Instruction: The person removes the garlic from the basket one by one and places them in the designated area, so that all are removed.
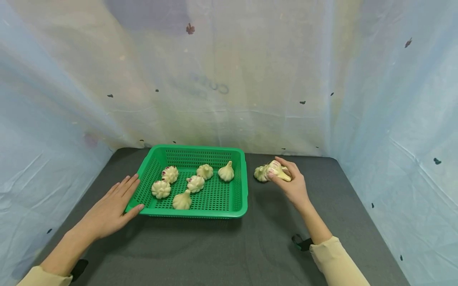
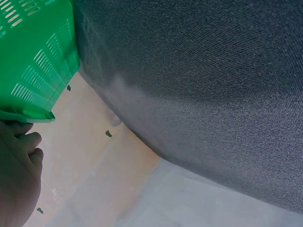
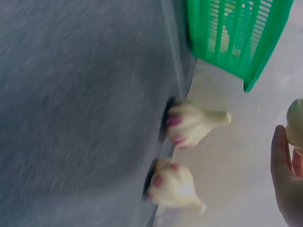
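My right hand (image 1: pixel 295 182) grips a garlic bulb (image 1: pixel 274 167) above the table, to the right of a green plastic basket (image 1: pixel 193 213). Past the held bulb, more garlic (image 1: pixel 260 174) shows partly hidden on the table. From the right wrist, two purple-streaked bulbs, an upper one (image 3: pixel 189 124) and a lower one (image 3: pixel 173 185), stand on the cloth, and the held bulb (image 3: pixel 296 123) is cut off at the edge. With fingers straight, my left hand (image 1: pixel 109 208) rests against the basket's left rim. Several garlic bulbs lie spread inside the basket, among them one (image 1: pixel 226 171) at its right.
Dark grey cloth (image 1: pixel 214 250) covers the table. Pale plastic sheeting (image 1: pixel 229 79) hangs behind the table and along both sides. A black strap (image 1: pixel 302 242) sits at the right wrist.
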A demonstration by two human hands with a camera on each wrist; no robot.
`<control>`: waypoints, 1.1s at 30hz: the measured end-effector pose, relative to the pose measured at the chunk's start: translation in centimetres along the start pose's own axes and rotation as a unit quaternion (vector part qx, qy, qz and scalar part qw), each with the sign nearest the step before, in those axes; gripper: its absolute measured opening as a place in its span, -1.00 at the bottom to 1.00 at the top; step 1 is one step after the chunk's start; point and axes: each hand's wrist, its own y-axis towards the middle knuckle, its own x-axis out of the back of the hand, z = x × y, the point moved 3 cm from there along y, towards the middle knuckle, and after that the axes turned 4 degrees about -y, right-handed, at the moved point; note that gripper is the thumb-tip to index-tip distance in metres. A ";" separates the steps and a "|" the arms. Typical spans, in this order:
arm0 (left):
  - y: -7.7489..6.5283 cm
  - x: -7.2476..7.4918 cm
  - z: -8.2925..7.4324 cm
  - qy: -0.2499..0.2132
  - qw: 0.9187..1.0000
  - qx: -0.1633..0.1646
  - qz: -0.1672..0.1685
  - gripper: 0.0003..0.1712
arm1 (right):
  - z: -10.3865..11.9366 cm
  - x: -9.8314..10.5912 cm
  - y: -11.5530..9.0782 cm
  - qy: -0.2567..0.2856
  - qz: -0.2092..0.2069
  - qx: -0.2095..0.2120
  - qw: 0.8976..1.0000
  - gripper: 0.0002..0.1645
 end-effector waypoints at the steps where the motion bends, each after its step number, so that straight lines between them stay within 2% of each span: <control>1: 0.0 0.0 0.0 -0.001 1.000 0.001 0.001 -0.01 | -0.2 0.3 0.0 -0.003 -0.005 -0.003 1.000 -0.27; 11: 0.0 0.0 0.0 -0.005 1.000 0.003 0.002 -0.03 | -1.8 3.7 -0.1 0.000 -0.085 -0.022 0.996 -0.15; 19: 0.0 -0.1 0.0 -0.006 1.000 -0.001 -0.003 -0.03 | -3.0 6.0 0.7 -0.016 -0.135 -0.026 0.990 -0.26; 27: -0.1 -0.1 0.0 -0.004 1.000 -0.003 -0.006 -0.02 | -4.2 7.6 1.6 -0.073 -0.151 -0.042 0.985 -0.34; 33: 0.0 -0.1 0.0 -0.004 1.000 0.004 -0.001 -0.02 | -5.7 8.4 2.5 -0.137 -0.127 -0.069 0.980 -0.28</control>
